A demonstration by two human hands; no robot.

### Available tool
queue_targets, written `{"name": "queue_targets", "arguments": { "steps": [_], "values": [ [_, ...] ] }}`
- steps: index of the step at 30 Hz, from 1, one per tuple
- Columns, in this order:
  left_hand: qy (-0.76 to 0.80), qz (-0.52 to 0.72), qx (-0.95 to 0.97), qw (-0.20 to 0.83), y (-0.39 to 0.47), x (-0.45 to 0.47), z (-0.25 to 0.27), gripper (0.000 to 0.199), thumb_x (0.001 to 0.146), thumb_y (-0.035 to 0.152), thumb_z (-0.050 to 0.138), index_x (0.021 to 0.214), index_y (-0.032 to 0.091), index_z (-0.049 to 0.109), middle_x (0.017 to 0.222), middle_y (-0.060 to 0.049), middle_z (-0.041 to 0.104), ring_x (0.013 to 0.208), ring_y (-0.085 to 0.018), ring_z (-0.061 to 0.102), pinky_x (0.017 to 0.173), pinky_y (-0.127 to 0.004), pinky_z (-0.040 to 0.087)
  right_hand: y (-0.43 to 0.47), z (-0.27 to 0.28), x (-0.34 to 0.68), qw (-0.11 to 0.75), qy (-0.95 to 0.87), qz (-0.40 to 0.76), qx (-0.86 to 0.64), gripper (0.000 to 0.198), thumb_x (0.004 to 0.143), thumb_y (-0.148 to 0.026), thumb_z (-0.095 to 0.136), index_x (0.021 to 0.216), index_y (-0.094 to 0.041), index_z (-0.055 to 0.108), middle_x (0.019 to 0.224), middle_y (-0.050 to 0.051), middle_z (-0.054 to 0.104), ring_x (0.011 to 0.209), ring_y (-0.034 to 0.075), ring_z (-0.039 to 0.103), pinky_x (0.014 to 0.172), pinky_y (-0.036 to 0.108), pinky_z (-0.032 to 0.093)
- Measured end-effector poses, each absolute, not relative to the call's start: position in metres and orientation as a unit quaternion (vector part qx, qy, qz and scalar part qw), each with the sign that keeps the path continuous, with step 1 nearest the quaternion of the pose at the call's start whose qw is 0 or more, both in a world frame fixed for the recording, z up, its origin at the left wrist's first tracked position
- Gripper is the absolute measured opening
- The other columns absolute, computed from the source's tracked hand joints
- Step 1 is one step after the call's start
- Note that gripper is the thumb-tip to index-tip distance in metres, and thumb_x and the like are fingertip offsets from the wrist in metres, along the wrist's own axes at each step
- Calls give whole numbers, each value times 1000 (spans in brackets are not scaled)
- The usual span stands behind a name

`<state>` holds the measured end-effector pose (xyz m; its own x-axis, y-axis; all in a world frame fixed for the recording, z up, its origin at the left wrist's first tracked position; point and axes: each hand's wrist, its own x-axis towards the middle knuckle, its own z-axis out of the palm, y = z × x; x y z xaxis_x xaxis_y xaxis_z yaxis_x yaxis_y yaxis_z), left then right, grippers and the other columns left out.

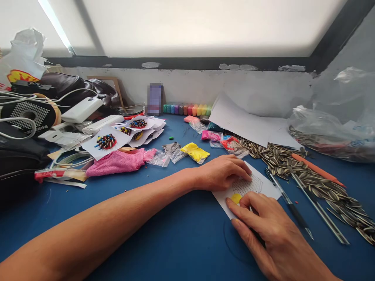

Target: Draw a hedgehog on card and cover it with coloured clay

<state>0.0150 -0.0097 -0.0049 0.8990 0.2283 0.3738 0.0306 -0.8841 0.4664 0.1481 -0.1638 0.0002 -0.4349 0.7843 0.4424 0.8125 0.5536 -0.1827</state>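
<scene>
A white sheet of paper (224,201) with a pencil-like line drawing lies at a slant on the blue table. My left hand (224,171) rests across its far left part, fingers laid down on the sheet. A small flat piece of yellow clay (236,198) sits on the drawing's near edge. The index fingertip of my right hand (260,222) touches or almost touches this clay. My right thumb stretches out by the paper's near edge, while the other fingers are bent. Both hands hide parts of the drawing.
Sunflower seeds (319,179) spread along the right, with a pen (293,210), a clear rod (319,208) and an orange stick (316,169). Clay packets, including a yellow one (195,152), lie beyond my hands. Seed-decorated papers (93,145) and a pink cloth (117,162) are left.
</scene>
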Motion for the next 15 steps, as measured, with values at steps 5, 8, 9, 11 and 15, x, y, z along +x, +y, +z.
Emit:
{"name": "queue_targets", "arguments": {
  "steps": [5,8,9,11,15],
  "values": [
    [71,210,948,229,-10,15,-5,33,88,-1,47,107,12,71,120,-7,68,108,-18,59,102,-32,43,-164,2,147,243,-849,-20,-469,24,92,-21,54,111,-17,68,88,7,57,78,18,55,68,32,51],
    [69,210,948,229,-10,15,-4,34,88,-1,47,108,12,71,120,-7,68,109,-18,59,103,-31,43,-165,3,149,272,-846,-47,-457,25,91,-19,54,113,-19,67,90,7,56,81,19,54,70,33,49],
    [68,210,948,229,-10,15,-4,34,88,-1,47,108,12,71,121,-7,68,109,-18,59,103,-31,43,-166,3,150,283,-839,-58,-461,24,91,-19,54,111,-18,67,89,7,55,81,19,53,70,33,47],
    [66,212,948,229,-9,15,-4,33,88,-1,48,108,13,71,120,-7,68,109,-17,59,103,-31,43,-166,3,151,292,-822,-73,-484,19,93,-18,52,104,-16,67,86,6,55,78,18,52,69,32,44],
    [61,216,947,230,-9,15,-5,33,89,-1,47,109,10,71,120,-9,68,108,-18,59,103,-31,43,-165,2,151,280,-814,-85,-502,20,95,-16,49,100,-13,68,83,6,55,75,17,50,69,33,41]
  ]
}}
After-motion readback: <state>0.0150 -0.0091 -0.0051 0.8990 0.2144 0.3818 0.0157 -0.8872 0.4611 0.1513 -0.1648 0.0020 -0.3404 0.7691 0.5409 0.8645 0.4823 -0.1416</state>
